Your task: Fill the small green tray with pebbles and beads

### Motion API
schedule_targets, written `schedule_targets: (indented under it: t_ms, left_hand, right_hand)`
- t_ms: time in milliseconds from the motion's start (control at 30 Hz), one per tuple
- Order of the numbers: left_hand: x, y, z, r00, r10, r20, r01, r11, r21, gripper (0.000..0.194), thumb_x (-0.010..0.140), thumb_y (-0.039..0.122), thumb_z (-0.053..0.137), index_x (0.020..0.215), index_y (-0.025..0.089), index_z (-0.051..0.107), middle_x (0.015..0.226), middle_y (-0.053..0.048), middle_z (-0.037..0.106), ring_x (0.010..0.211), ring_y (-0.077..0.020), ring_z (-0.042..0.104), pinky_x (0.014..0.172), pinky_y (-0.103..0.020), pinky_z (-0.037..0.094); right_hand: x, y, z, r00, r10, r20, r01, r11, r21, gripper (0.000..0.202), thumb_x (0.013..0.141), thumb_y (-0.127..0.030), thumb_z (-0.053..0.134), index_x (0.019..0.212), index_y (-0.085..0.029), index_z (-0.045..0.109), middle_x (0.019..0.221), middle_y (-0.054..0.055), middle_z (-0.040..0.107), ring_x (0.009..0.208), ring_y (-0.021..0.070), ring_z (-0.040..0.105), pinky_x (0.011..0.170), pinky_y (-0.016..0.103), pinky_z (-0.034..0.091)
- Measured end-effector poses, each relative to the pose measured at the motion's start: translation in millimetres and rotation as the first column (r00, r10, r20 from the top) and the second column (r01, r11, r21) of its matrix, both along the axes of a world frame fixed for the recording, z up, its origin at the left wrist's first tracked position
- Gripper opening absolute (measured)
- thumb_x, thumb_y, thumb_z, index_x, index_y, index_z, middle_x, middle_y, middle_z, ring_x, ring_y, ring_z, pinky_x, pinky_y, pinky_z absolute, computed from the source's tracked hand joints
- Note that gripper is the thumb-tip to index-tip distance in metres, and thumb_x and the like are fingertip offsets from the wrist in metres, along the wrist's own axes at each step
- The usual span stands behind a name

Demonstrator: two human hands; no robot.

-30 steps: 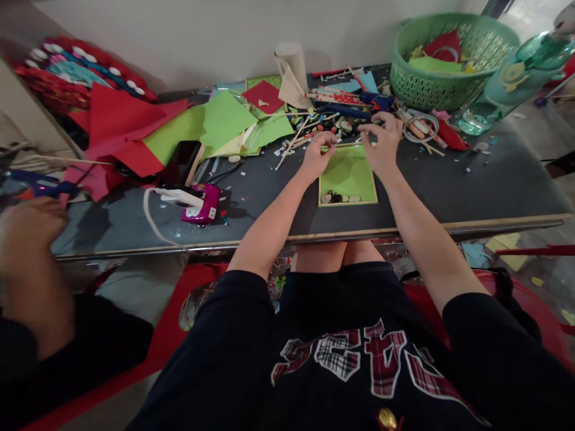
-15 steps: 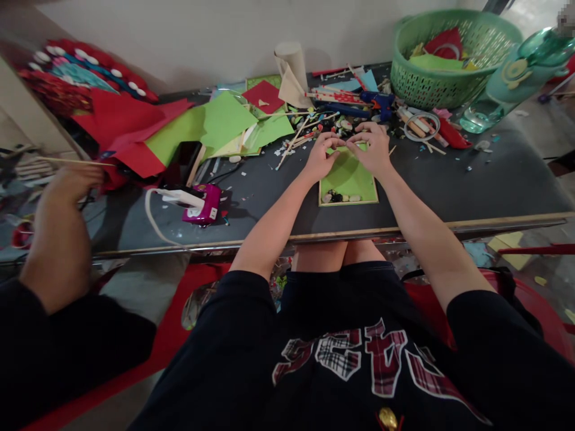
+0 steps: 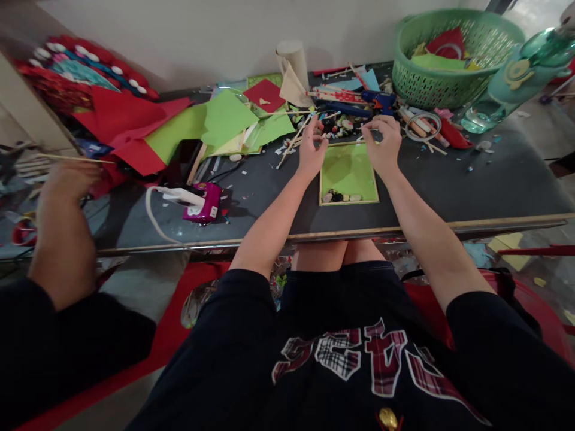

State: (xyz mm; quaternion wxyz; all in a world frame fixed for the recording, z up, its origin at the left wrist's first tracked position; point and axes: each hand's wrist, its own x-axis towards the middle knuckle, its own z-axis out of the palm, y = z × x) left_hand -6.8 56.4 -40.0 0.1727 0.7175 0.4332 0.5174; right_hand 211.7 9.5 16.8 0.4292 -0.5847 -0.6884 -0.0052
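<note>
A green panel (image 3: 348, 170) with a thin pale wooden border lies flat on the grey table in front of me. Along its near edge sits a row of small black and cream pebbles (image 3: 342, 197). At the panel's far left corner, my left hand (image 3: 313, 152) is closed in a pinch; whatever is between the fingertips is too small to make out. My right hand (image 3: 384, 142), over the far right corner, pinches a small white piece (image 3: 360, 139) between thumb and finger. Beyond both hands lies a pile of loose pebbles (image 3: 344, 124).
Green paper sheets (image 3: 229, 120) and red paper (image 3: 130, 126) cover the left. A purple power adapter (image 3: 202, 203) with a cable sits near the front edge. A blue glue gun (image 3: 380, 100), green basket (image 3: 453, 78) and bottle (image 3: 498, 90) stand right. Another person's hand (image 3: 72, 179) holds a stick.
My hands were together over the panel's far edge and have moved apart, left hand leftward, right hand rightward. More of the green panel shows, and the white piece is visible in my right fingers.
</note>
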Motion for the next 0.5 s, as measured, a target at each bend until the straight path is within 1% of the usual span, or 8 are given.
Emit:
schedule_targets:
  t_ms: [100,200,267,333,400,467,500]
  left_hand:
    - [-8,3,-1.4,0.997,0.03,-0.066,-0.027,0.998,0.052,0.076,0.089,0.085,0.025,0.138,0.033,0.05,0.134,-0.017,0.063,0.099,-0.0227,0.071,0.088,-0.044,0.06]
    - [-8,1,-1.1,0.996,0.04,-0.085,-0.035,0.997,0.065,0.078,0.088,0.086,0.021,0.131,0.029,0.054,0.13,-0.017,0.064,0.102,-0.0244,0.07,0.083,-0.043,0.061]
    - [-6,-2,-0.5,0.996,0.044,-0.084,-0.039,0.997,0.064,0.076,0.088,0.086,0.023,0.126,0.029,0.056,0.128,-0.016,0.066,0.098,-0.0231,0.071,0.079,-0.041,0.061]
    - [-4,-3,0.1,0.994,0.047,-0.096,-0.04,0.997,0.072,0.073,0.09,0.084,0.024,0.123,0.028,0.056,0.123,-0.015,0.068,0.09,-0.0202,0.071,0.076,-0.038,0.06]
    - [-3,-5,0.9,0.993,0.05,-0.103,-0.042,0.996,0.081,0.073,0.091,0.083,0.022,0.121,0.027,0.057,0.119,-0.014,0.069,0.085,-0.0182,0.071,0.074,-0.036,0.06]
    - [-2,-6,1.9,0.995,0.054,-0.085,-0.048,0.997,0.068,0.077,0.089,0.085,0.019,0.119,0.026,0.057,0.117,-0.014,0.07,0.082,-0.0178,0.071,0.073,-0.036,0.059]
    - [-1,-7,2.6,0.997,0.052,-0.065,-0.049,0.997,0.053,0.079,0.087,0.087,0.018,0.118,0.026,0.058,0.116,-0.014,0.07,0.082,-0.018,0.071,0.074,-0.036,0.059]
  right_hand:
    - [9,6,-4.4,0.994,-0.086,-0.067,0.084,0.996,-0.024,0.037,0.102,-0.043,0.042,0.12,-0.023,0.068,0.12,0.014,0.066,0.119,0.0317,0.058,0.105,0.054,0.047]
    - [11,3,-4.3,0.994,-0.084,-0.068,0.081,0.996,-0.041,0.041,0.1,-0.04,0.046,0.135,-0.023,0.06,0.121,0.013,0.067,0.115,0.0308,0.06,0.104,0.053,0.048]
    - [9,-4,0.9,0.997,-0.069,-0.036,0.068,0.997,-0.035,0.043,0.101,-0.038,0.045,0.14,-0.024,0.055,0.119,0.013,0.068,0.111,0.03,0.061,0.104,0.053,0.048]
    - [8,-14,12.2,0.998,-0.067,-0.003,0.067,0.997,-0.033,0.045,0.102,-0.038,0.043,0.143,-0.023,0.053,0.116,0.012,0.07,0.108,0.0297,0.062,0.104,0.053,0.048]
    - [15,-23,29.4,0.998,-0.058,0.035,0.059,0.997,-0.047,0.047,0.102,-0.042,0.043,0.144,-0.023,0.053,0.114,0.012,0.07,0.111,0.0302,0.062,0.104,0.053,0.048]
    - [36,-28,48.4,0.995,0.001,0.095,0.008,0.996,-0.093,0.051,0.098,-0.046,0.053,0.144,-0.025,0.052,0.119,0.012,0.07,0.119,0.032,0.058,0.108,0.054,0.045]
    - [53,-29,56.2,0.994,-0.001,0.105,0.013,0.994,-0.108,0.053,0.096,-0.046,0.056,0.144,-0.025,0.052,0.122,0.013,0.069,0.123,0.0327,0.056,0.11,0.055,0.043]
